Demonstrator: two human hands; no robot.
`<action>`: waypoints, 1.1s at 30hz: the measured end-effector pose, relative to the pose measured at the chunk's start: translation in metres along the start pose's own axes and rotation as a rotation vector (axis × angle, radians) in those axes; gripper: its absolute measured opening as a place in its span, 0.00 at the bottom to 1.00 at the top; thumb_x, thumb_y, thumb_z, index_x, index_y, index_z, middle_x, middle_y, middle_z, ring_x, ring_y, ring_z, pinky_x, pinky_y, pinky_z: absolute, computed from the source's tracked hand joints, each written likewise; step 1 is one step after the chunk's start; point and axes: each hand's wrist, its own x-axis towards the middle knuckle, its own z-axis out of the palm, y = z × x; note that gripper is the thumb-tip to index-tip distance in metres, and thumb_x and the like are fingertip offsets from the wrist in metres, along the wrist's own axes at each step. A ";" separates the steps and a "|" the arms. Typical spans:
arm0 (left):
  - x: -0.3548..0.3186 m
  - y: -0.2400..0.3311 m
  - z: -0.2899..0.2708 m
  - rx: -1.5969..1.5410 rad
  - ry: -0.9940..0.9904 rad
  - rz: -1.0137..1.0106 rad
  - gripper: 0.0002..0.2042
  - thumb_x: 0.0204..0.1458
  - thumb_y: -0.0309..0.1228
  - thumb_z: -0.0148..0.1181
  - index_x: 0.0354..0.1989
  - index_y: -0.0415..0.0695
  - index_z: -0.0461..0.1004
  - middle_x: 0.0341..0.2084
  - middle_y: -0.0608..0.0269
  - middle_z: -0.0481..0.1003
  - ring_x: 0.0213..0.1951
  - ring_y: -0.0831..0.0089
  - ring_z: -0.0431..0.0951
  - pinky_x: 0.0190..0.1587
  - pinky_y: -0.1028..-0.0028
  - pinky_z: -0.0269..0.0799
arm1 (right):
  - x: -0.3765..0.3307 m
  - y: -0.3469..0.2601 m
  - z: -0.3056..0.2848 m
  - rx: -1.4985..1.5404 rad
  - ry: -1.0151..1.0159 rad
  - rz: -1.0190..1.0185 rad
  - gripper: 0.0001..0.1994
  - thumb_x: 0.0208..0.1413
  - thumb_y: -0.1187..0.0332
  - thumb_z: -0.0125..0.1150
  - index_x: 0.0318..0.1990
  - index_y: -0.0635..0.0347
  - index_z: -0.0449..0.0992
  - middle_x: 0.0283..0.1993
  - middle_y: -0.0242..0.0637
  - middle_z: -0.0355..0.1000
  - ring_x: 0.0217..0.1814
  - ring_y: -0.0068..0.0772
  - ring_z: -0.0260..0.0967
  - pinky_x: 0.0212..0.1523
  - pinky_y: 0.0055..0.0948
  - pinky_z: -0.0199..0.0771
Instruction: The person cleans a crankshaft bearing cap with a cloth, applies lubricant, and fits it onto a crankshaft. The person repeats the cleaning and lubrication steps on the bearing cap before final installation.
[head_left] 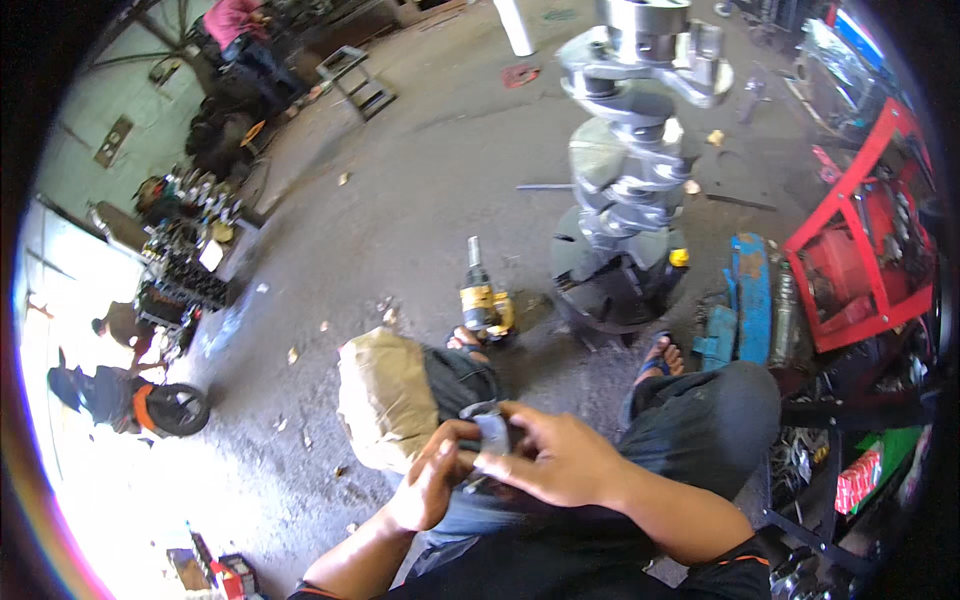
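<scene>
Over my lap, a small grey metal part with a curved, shiny face is gripped between both hands. My left hand closes on its left side, fingers bent around it. From the right, my right hand pinches it between thumb and fingers. Fingers cover much of the part, so its exact kind does not show. Just beyond the hands, a crumpled brown paper sheet lies over my left knee. A yellow and black power tool stands on the floor by my left foot, with a long metal end pointing away.
A large crankshaft stands upright ahead, right of centre. To the right are a blue metal piece and a red metal frame. Engine parts and a motorcycle line the left. Another person is at the far left.
</scene>
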 end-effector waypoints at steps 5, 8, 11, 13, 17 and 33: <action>0.005 0.015 0.006 -0.003 -0.076 0.144 0.26 0.73 0.47 0.31 0.61 0.33 0.55 0.43 0.38 0.79 0.45 0.56 0.82 0.54 0.60 0.75 | 0.009 0.002 -0.002 0.290 0.062 -0.115 0.20 0.69 0.57 0.55 0.59 0.63 0.73 0.33 0.36 0.79 0.32 0.22 0.76 0.33 0.29 0.74; 0.011 0.024 0.015 -0.039 -0.071 0.179 0.24 0.73 0.44 0.34 0.61 0.33 0.56 0.44 0.42 0.78 0.46 0.60 0.81 0.53 0.63 0.74 | 0.007 0.004 -0.006 0.361 0.103 -0.185 0.19 0.71 0.59 0.52 0.59 0.64 0.74 0.34 0.34 0.79 0.33 0.20 0.75 0.35 0.25 0.73; 0.016 0.029 0.022 -0.021 -0.081 0.190 0.21 0.73 0.41 0.38 0.61 0.33 0.59 0.44 0.49 0.77 0.45 0.68 0.79 0.53 0.68 0.72 | 0.005 0.007 -0.013 0.300 0.116 -0.152 0.21 0.71 0.58 0.50 0.59 0.67 0.72 0.42 0.34 0.77 0.40 0.19 0.74 0.40 0.22 0.75; 0.018 0.031 0.026 0.030 -0.045 0.175 0.20 0.73 0.39 0.41 0.60 0.33 0.61 0.43 0.53 0.76 0.44 0.73 0.77 0.51 0.72 0.71 | 0.005 0.007 -0.015 0.233 0.141 -0.171 0.20 0.70 0.58 0.52 0.59 0.66 0.71 0.43 0.34 0.77 0.41 0.18 0.73 0.41 0.21 0.74; 0.018 0.032 0.028 0.202 -0.001 0.234 0.20 0.72 0.38 0.43 0.60 0.33 0.62 0.38 0.57 0.74 0.39 0.79 0.72 0.46 0.74 0.70 | 0.004 0.006 -0.013 0.259 0.169 -0.271 0.21 0.67 0.57 0.59 0.57 0.65 0.73 0.33 0.33 0.78 0.32 0.17 0.73 0.35 0.23 0.72; 0.015 0.040 0.028 -0.085 -0.148 0.241 0.23 0.73 0.41 0.40 0.63 0.33 0.59 0.48 0.53 0.75 0.53 0.71 0.74 0.60 0.69 0.66 | 0.001 -0.009 -0.037 -0.457 0.283 -0.618 0.51 0.32 0.38 0.81 0.64 0.57 0.69 0.46 0.45 0.76 0.47 0.49 0.76 0.50 0.41 0.75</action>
